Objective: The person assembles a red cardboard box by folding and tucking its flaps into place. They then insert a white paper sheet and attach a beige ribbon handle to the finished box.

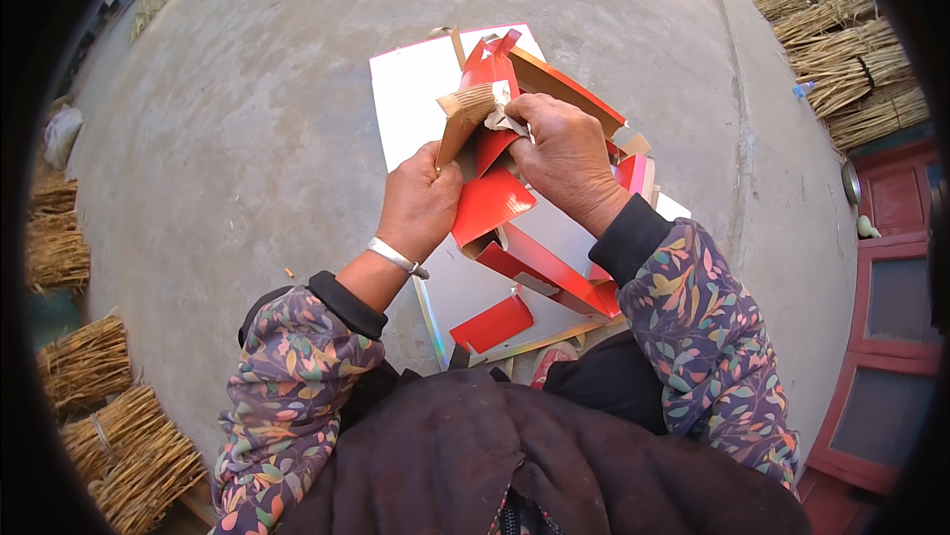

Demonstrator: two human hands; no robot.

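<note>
A red cardboard box [495, 200], glossy outside and brown inside, is partly opened out in front of me. My left hand [420, 196] is closed on its left part, beside a raised brown corrugated flap [465, 119]. At the upper right of that flap, my right hand [566, 154] pinches a torn whitish piece of paper [503, 117] against the cardboard. Just where its fingertips press is partly hidden. Further red strips and panels [539, 268] of cardboard lie below and to the right, over a large white flat board [396, 104].
The grey concrete floor [267, 119] spreads around the board. Bundles of dry stalks lie at the left [124, 456] and far right [841, 50]. A red door with dark panes [896, 307] stands at the right. Part of a shoe [554, 359] shows below the board.
</note>
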